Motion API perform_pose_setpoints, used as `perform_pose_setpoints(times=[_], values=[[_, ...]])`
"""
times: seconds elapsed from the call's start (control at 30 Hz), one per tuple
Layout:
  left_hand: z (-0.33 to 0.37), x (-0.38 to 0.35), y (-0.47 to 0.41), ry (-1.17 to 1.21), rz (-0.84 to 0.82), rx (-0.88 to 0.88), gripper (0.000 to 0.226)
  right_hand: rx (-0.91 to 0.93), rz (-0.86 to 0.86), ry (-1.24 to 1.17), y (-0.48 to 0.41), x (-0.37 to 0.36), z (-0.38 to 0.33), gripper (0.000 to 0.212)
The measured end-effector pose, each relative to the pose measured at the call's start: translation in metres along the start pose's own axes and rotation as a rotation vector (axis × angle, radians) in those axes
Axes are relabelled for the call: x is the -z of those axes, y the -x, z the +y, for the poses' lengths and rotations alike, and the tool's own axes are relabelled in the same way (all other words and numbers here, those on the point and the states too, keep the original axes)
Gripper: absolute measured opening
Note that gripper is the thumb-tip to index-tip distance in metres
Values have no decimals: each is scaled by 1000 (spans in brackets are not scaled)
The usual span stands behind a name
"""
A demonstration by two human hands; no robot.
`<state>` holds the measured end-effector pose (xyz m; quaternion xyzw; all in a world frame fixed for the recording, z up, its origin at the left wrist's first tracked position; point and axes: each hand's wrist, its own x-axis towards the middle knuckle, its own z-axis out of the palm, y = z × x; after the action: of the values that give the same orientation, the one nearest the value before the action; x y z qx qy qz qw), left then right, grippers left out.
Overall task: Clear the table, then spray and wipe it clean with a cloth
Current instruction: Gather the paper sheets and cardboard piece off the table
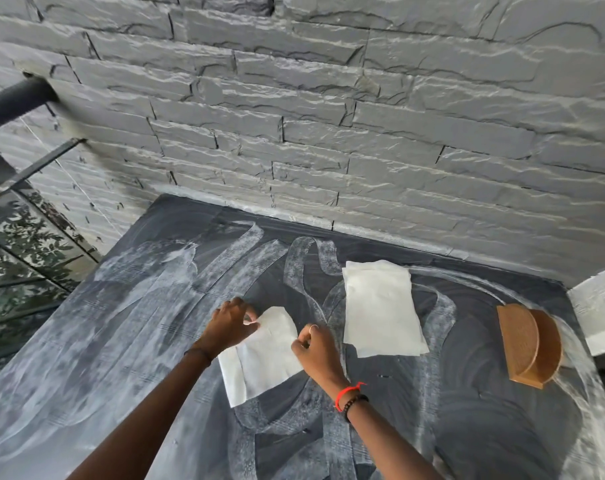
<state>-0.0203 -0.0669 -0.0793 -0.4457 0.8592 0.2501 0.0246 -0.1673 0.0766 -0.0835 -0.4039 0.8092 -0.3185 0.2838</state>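
Both hands, left point(230, 323) and right point(315, 348), pinching white napkin point(266, 355) on streaked table point(86, 358).

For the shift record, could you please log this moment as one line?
left hand: pinching napkin | right hand: pinching same napkin | napkin stack: flat on table | wooden holder: empty, right side

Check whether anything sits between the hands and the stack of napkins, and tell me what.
Nothing visible does. Both the left hand and right hand pinch a single napkin; bare, streaked table separates it from the napkin stack to its right. The wooden napkin holder stands farther right, beyond the stack.
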Motion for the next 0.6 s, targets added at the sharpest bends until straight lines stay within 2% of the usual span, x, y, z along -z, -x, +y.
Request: perform_pose_setpoints(times=[0.1,0.17,0.3,0.37,0.47,0.6], values=[[10,9,-1,239,-39,19,18,-177,21,-316,3,12,-2,5],[21,18,-2,425,-99,33,19,-249,64,-436,3,23,-2,7],[41,26,-2,754,-276,30,41,-185,153,-651,1,54,-6,19],[52,30,-4,804,-332,-19,57,-104,133,-675,0,73,-8,28],[77,43,-8,856,-414,-111,84,46,17,-569,-1,109,-13,31],[109,64,-16,865,-459,-339,91,190,-110,-430,0,147,-22,32]])
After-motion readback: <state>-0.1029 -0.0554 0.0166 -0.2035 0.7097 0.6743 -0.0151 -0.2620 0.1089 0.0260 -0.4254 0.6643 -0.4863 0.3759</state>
